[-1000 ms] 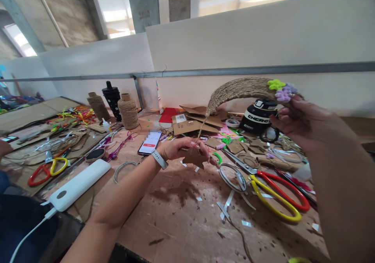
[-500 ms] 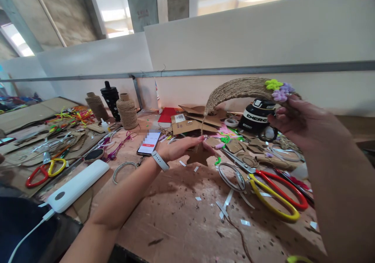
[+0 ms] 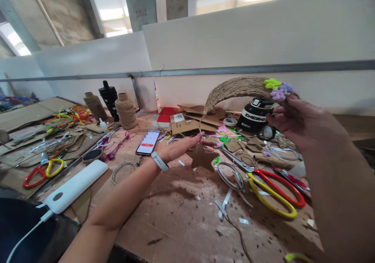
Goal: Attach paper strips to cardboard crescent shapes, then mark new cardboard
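Note:
A crescent wrapped in jute twine (image 3: 238, 87) is held up in the air, with one green and several purple fuzzy flowers (image 3: 278, 91) on its right end. My right hand (image 3: 299, 118) grips that flowered end between thumb and fingers. From the crescent's left tip hangs a thin twine cord (image 3: 201, 123), and below it a brown cardboard star (image 3: 203, 159). My left hand (image 3: 181, 148), with a pale watch strap at the wrist, has its thumb and fingers closed around the cord just above the star. Part of the star's top is behind the fingers.
Large scissors (image 3: 272, 191) with red and yellow handles lie at right, beside a roll of clear tape (image 3: 231, 176). A black bottle (image 3: 253, 114), cardboard scraps (image 3: 193, 124), twine spools (image 3: 125, 111), a phone (image 3: 148, 143) and a white power bank (image 3: 77, 187) stand or lie around.
The star has turned and shows more of its face, shifted slightly right. My left fingers have moved a little. My right hand keeps its grip on the crescent.

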Available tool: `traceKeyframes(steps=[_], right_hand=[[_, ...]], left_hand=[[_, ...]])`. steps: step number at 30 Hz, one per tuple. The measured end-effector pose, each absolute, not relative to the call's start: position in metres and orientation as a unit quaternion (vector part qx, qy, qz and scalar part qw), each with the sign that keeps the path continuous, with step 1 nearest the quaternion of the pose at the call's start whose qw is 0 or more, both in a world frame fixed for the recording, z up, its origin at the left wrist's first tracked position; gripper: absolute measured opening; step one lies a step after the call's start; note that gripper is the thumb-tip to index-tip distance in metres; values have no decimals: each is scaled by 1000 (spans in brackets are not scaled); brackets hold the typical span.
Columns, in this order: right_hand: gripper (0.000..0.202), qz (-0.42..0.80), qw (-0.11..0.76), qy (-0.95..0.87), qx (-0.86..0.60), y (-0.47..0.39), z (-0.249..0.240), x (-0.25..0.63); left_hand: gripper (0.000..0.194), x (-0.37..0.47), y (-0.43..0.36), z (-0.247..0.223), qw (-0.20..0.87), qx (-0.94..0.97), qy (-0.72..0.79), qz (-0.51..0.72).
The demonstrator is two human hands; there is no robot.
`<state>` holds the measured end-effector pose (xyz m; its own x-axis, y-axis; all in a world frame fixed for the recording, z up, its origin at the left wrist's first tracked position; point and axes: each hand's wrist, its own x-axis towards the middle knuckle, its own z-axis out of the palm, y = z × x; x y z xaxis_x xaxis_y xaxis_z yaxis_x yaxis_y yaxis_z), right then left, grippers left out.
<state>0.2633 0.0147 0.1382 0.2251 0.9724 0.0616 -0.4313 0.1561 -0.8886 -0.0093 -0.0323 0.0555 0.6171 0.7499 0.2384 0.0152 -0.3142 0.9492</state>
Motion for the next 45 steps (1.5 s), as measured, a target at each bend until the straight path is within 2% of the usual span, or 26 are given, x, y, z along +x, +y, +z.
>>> traceKeyframes(steps=[3,9,13,18,26,31,36,41,45], right_hand=[[29,519,679,-345,-388,16,137,264],[20,527,689,-370,-333,14,136,264],[30,530,700,-363,-312,12,137,264],[32,523,723,-355,-279,13,138,264],[30,511,729,-363,-274,14,138,266],[10,502,688,-453,-264,15,131,269],[8,484,653,-520,-262,17,122,264],[17,499,632,-543,-238,11,120,252],[26,504,609,-561,-244,5,118,244]], left_hand=[[54,-10,-31,55,540,754,199,316],[62,-14,-27,52,574,716,164,363],[69,-13,-30,52,553,708,138,417],[81,-13,-30,49,525,689,141,479],[83,-18,-13,35,421,672,151,590],[72,-17,-12,38,407,667,168,601],[49,-8,-21,49,468,638,206,575],[33,-3,-25,58,463,582,233,627],[34,-15,-31,73,414,601,295,617]])
